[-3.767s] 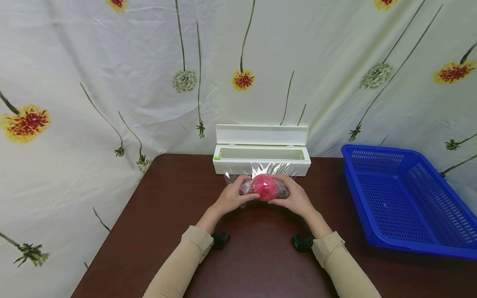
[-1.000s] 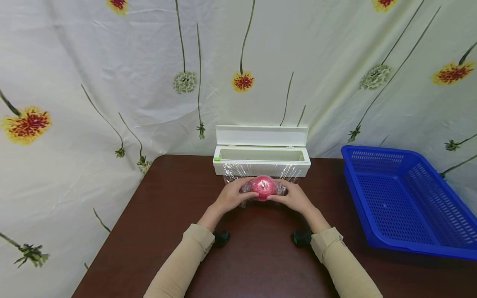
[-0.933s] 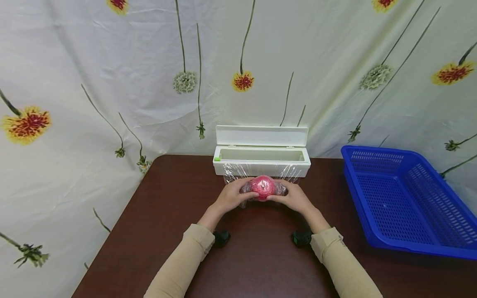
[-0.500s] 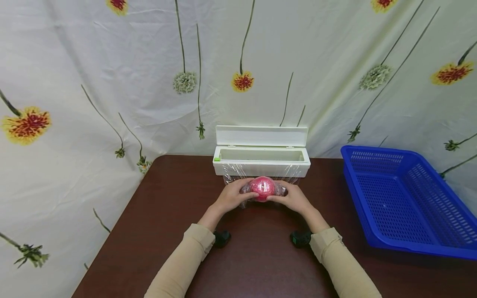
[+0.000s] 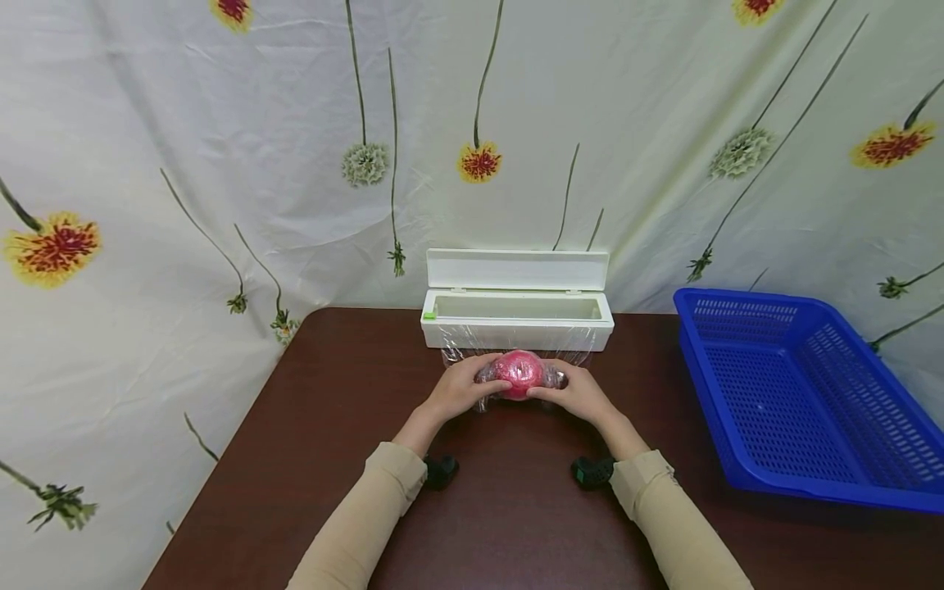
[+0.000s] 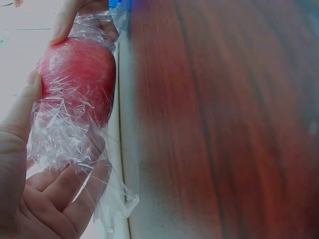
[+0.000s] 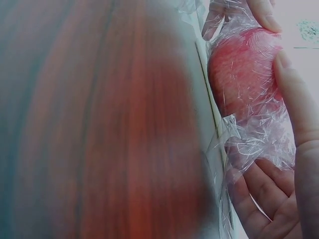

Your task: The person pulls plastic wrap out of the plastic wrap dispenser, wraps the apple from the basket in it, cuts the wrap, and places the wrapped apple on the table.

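Observation:
A red apple (image 5: 519,374), wrapped in clear cling film, is held between both hands at the middle of the table. My left hand (image 5: 459,388) grips its left side, thumb on the near face and fingers beyond, around bunched film (image 6: 67,142). My right hand (image 5: 578,394) mirrors this on the other side, its thumb also pressed to the skin. In the right wrist view the crinkled film (image 7: 259,137) gathers between thumb and fingers. A loose sheet of film spreads from the apple toward the front of a white film box (image 5: 518,334), whose lid stands up.
At the right of the brown table (image 5: 509,524) stands a blue perforated basket (image 5: 841,483). A flower-patterned cloth (image 5: 295,123) hangs behind the table and along its left side. Dark wrist cameras (image 5: 441,473) sit under both wrists.
Since the oldest frame the apple has turned in the hands, its dimple no longer facing the camera, and the film lies differently before the box. Over the last second the hands barely move.

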`<state>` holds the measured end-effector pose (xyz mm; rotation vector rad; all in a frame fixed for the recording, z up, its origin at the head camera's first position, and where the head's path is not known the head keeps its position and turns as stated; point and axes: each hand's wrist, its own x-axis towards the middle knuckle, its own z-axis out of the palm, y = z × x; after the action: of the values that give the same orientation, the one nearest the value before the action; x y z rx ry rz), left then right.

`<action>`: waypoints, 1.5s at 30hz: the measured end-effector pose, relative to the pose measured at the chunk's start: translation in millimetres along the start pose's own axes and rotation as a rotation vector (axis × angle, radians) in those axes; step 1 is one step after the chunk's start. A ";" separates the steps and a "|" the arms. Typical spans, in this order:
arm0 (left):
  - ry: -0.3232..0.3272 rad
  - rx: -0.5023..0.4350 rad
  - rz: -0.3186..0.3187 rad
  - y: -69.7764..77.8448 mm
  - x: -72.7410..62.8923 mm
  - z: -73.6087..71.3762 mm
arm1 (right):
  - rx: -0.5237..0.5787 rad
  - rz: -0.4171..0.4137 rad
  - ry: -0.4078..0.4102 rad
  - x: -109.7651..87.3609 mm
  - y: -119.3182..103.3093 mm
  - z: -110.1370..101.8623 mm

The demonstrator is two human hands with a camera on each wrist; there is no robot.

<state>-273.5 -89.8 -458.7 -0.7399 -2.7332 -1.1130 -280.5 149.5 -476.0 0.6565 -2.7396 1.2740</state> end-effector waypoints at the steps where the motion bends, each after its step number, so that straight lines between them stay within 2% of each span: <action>1: 0.000 0.002 -0.001 -0.4 0.1 0.2 | -0.002 0.004 0.001 0.2 0.1 0.4; 32: -0.024 -0.001 -0.063 -10.6 4.7 6.9 | 0.004 0.066 -0.013 4.2 7.7 6.0; 45: -0.042 -0.084 -0.120 -12.1 4.9 7.9 | 0.028 0.080 -0.016 7.6 8.4 8.0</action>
<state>-282.8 -89.9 -470.8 -0.6224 -2.8138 -1.2581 -289.6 145.7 -485.7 0.5670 -2.7926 1.3311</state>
